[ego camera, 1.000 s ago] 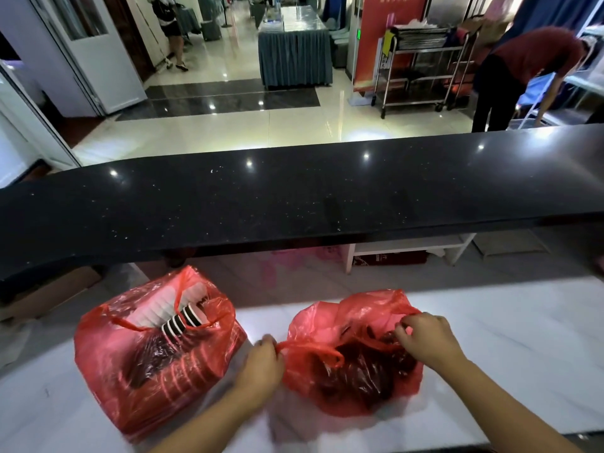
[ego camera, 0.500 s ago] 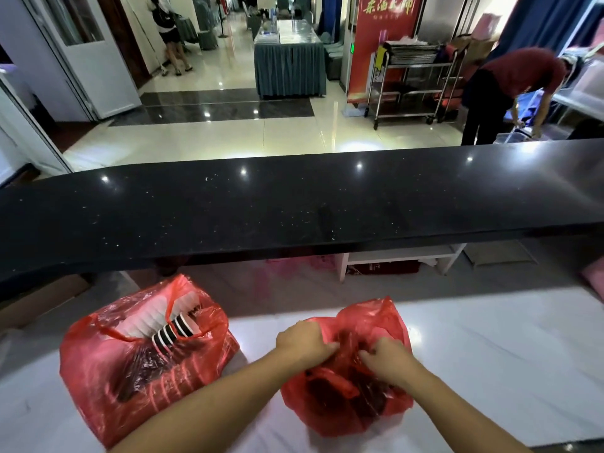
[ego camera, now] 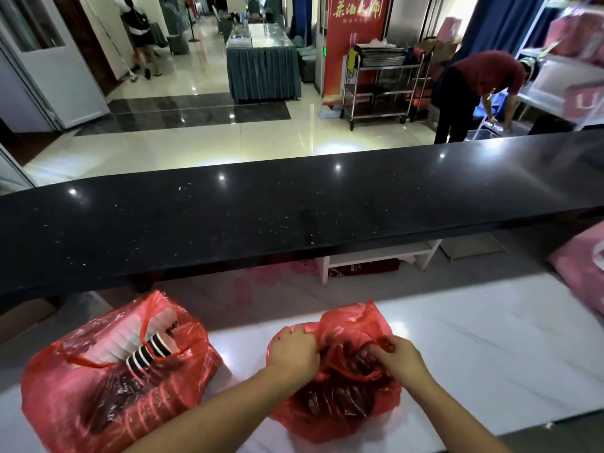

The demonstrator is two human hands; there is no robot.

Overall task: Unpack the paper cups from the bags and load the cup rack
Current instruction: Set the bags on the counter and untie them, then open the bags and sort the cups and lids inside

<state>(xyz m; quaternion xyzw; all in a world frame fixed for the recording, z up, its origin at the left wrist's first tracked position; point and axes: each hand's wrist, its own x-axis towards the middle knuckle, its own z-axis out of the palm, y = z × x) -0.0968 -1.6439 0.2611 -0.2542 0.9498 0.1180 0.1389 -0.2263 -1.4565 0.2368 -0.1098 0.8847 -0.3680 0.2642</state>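
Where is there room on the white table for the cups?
The widest bare patch of white marble worktop lies between the smaller red plastic bag and the pink bag at the right edge. The long black stone ledge behind is bare too. The left is crowded by the bigger red bag of cups.

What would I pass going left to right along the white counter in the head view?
Red bag of cups → left hand → right hand, both gripping the second red bag → pink bag at the edge.

Second bag [ego camera: 111, 380] crowds left; white counter [ego camera: 490, 354] right bare.
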